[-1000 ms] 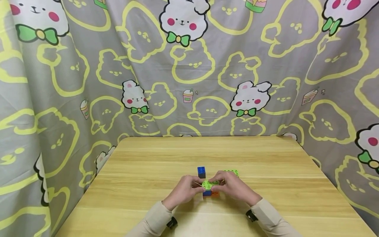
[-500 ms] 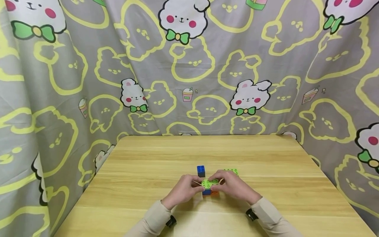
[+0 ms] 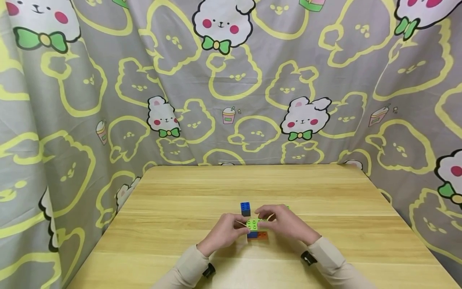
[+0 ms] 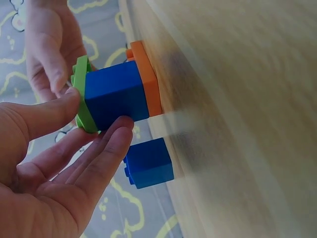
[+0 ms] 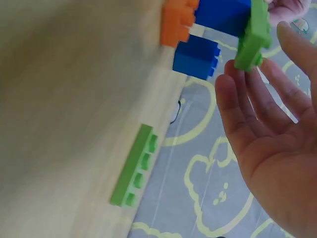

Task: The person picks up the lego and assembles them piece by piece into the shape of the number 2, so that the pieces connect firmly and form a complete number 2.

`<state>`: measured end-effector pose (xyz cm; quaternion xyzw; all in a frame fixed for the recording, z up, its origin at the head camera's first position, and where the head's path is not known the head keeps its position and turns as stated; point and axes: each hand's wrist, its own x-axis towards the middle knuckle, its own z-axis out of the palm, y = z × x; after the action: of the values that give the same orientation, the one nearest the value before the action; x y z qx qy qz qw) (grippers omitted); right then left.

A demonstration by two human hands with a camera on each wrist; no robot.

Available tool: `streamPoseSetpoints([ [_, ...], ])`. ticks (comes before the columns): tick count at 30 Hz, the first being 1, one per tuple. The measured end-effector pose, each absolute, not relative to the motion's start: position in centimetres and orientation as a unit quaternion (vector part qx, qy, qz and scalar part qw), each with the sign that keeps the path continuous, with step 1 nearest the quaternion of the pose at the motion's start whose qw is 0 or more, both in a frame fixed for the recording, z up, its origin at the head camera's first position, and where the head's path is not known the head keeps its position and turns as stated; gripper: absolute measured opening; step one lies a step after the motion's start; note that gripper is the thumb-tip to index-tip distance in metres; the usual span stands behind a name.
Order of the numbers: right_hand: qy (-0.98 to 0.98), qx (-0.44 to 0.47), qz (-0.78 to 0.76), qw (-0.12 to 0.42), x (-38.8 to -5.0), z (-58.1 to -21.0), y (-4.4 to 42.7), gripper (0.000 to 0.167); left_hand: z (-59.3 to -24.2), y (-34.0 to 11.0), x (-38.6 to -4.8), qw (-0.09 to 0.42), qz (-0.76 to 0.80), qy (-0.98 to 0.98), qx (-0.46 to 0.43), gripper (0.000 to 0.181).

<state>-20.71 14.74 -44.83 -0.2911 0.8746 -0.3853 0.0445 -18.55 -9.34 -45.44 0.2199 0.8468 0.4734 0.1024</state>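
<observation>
In the middle of the table, a green studded building brick (image 3: 252,224) caps a blue block (image 4: 116,91), which stands on an orange brick (image 4: 147,79). My left hand (image 3: 224,233) pinches the green brick at its left end, thumb on the near side. My right hand (image 3: 285,225) is beside the green brick's right end, its thumb apart from it and its fingers loosely spread. Whether a right fingertip still touches the brick is hard to tell.
Behind the stack stands a second blue block (image 3: 245,208). Another green brick (image 5: 132,166) lies on the wooden table (image 3: 173,208) to the right, mostly hidden by my right hand in the head view. A patterned curtain (image 3: 231,88) surrounds the table's far side.
My right hand has loosened from the green brick and shifted slightly right and away, its thumb lifting off. My left hand has stayed in place on the brick.
</observation>
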Motion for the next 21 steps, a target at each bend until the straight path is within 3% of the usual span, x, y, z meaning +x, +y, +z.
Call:
streamPoseSetpoints([
  [6, 0.871, -0.286, -0.400, 0.015, -21.9, -43.5, 15.2, 0.036, -45.4, -9.3, -18.6, 0.102, 0.470, 0.849, 0.220, 0.032],
  [21, 0.868, -0.248, -0.428, 0.033, -25.8, -42.6, 14.4, 0.039, -45.4, -9.4, -18.6, 0.100, 0.457, 0.854, 0.225, 0.032],
])
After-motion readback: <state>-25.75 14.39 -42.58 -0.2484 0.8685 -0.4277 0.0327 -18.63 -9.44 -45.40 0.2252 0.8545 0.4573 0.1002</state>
